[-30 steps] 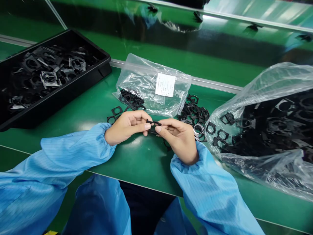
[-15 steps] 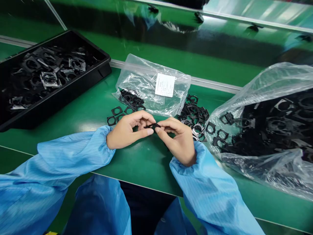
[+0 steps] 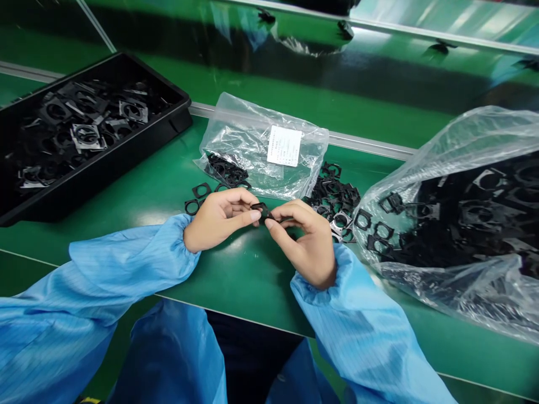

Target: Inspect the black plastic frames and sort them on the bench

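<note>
Between my two hands is a small black plastic frame (image 3: 263,211), tilted above the green table (image 3: 236,275). My left hand (image 3: 219,220) pinches its left side between thumb and fingers. On the other side, my right hand (image 3: 306,235) grips it with thumb and forefinger. Fingertips cover part of the piece, so its full shape is hidden. Just beyond my left hand lie several loose square black frames with round openings (image 3: 201,190). A heap of black plastic parts (image 3: 334,193) sits behind my right hand.
A black tray (image 3: 168,115) full of similar frames stands at the left. Behind my hands lies a clear bag (image 3: 252,132) with a white label (image 3: 284,146) and thin black frames at its mouth. A large open plastic bag (image 3: 438,151) of black parts fills the right side.
The black frame has been tipped between my fingers and now shows more of its face. My left fingers have shifted slightly on it; both hands stay in nearly the same place.
</note>
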Tool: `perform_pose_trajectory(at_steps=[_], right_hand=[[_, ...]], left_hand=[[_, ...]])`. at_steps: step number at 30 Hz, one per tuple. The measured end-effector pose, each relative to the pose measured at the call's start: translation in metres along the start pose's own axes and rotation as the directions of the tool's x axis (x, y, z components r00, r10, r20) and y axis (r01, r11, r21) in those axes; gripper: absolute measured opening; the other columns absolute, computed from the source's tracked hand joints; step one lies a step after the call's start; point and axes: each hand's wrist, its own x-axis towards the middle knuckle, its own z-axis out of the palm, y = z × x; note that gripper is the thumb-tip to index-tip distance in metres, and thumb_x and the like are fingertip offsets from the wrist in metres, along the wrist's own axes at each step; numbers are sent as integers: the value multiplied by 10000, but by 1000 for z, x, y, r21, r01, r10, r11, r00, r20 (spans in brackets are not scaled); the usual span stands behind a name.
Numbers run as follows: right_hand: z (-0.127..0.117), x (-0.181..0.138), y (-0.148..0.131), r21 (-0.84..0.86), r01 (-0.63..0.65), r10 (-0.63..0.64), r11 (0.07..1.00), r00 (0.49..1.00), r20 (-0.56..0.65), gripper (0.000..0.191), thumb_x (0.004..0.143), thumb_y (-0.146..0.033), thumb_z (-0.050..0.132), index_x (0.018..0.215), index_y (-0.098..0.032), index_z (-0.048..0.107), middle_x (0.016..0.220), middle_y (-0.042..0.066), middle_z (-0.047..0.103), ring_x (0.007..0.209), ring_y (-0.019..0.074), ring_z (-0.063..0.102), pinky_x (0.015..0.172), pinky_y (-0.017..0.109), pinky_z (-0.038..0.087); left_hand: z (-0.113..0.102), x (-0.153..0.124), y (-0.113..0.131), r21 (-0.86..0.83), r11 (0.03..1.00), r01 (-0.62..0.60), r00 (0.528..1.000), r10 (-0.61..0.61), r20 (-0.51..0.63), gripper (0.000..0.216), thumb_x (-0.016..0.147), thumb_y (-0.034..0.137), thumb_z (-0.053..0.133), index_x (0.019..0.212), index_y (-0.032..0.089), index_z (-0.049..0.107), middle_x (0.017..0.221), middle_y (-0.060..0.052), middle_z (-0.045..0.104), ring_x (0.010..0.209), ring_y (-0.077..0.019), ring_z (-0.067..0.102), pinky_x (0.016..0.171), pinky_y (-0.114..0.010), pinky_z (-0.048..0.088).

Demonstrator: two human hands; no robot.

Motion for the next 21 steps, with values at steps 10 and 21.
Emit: perform_pose_trajectory(at_steps=[10,21], right_hand=[[0,0,3,-84,138,-142,987,989,-43,55,942,-189,699,914,-208,742,865,42,716,749,160,662,655,285,566],[2,-1,6,-143,216,-213,966,976,36,43,947,-182,702,952,-195,743,843,39,728,742,156,664,684,286,565]], left_hand=[[0,0,-1,-25,999,-22,997,20,-80,372,767,471,888,841,141,733,717,-19,733,638,-132,712,629,-222,613],[1,-1,3,-9,1000,-7,999,7,-42,224,806,343,847,808,139,756,707,-21,748,626,-124,699,614,-203,594]])
